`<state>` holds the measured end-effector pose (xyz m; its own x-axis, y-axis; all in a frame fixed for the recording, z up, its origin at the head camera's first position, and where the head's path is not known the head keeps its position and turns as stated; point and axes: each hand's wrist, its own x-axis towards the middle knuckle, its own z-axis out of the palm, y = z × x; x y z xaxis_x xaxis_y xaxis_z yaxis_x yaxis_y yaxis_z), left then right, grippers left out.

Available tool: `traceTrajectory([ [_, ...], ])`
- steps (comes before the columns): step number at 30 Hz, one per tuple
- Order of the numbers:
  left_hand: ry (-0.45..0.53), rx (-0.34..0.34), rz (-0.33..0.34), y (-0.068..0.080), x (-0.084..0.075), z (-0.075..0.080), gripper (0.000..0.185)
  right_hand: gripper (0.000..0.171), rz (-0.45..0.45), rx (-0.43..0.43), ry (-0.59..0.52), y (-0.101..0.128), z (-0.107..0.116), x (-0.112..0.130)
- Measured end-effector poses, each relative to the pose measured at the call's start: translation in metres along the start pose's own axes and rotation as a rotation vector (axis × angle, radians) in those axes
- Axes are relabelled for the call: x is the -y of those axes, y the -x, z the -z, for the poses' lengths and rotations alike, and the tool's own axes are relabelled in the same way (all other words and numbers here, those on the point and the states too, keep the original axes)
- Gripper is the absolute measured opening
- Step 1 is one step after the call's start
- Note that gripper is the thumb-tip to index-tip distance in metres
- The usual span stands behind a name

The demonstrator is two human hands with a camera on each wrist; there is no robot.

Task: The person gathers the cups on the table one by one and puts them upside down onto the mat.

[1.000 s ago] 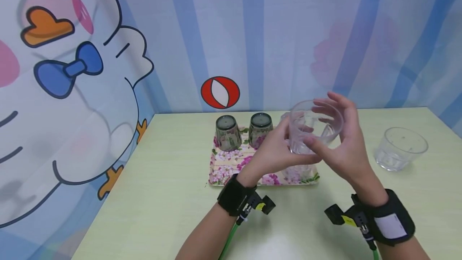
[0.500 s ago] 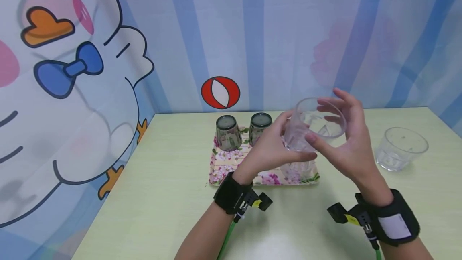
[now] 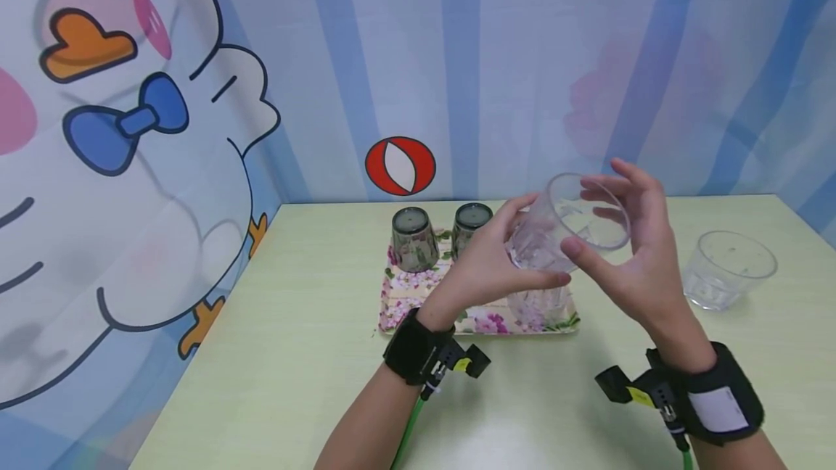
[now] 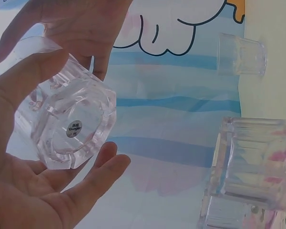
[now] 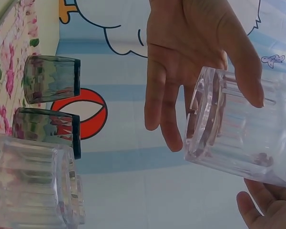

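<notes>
Both hands hold one clear ribbed glass (image 3: 567,229) in the air above a floral tray (image 3: 406,308). My left hand (image 3: 496,267) grips its base, thumb on top and fingers underneath. Thumb and fingers of my right hand (image 3: 636,260) sit on either side of the rim. The glass is tilted, its mouth turned up and to the right. In the left wrist view its thick base (image 4: 69,129) bears a small round sticker. From the right wrist, the glass (image 5: 248,138) lies sideways under the left hand (image 5: 195,57).
On the tray stand two dark green glasses (image 3: 413,239) (image 3: 472,226) upside down, and one clear glass (image 3: 538,304) upside down just below the hands. Another clear glass (image 3: 728,267) stands upright on the pale green table (image 3: 294,354) at right. A printed curtain backs the table.
The held glass has risen a little and tipped over further, its mouth turning toward the right hand. Both hands moved up with it.
</notes>
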<state>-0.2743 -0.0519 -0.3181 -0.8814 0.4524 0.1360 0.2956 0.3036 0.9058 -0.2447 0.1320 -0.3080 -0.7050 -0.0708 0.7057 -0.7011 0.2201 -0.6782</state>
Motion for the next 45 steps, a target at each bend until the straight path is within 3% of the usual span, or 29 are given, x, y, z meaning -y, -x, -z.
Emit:
traceTrajectory([
  [22, -0.018, -0.008, -0.003, 0.003, -0.004, 0.009, 0.092, 0.079, -0.010, 0.003, 0.007, 0.000, 0.002, -0.001],
  [32, 0.027, 0.008, -0.043, 0.003, -0.003, 0.015, 0.091, 0.079, -0.006, -0.003, -0.008, 0.000, 0.002, -0.004],
  [45, 0.002, -0.004, -0.061, 0.005, -0.002, 0.021, 0.092, 0.079, -0.029, 0.000, -0.005, 0.000, 0.003, -0.003],
])
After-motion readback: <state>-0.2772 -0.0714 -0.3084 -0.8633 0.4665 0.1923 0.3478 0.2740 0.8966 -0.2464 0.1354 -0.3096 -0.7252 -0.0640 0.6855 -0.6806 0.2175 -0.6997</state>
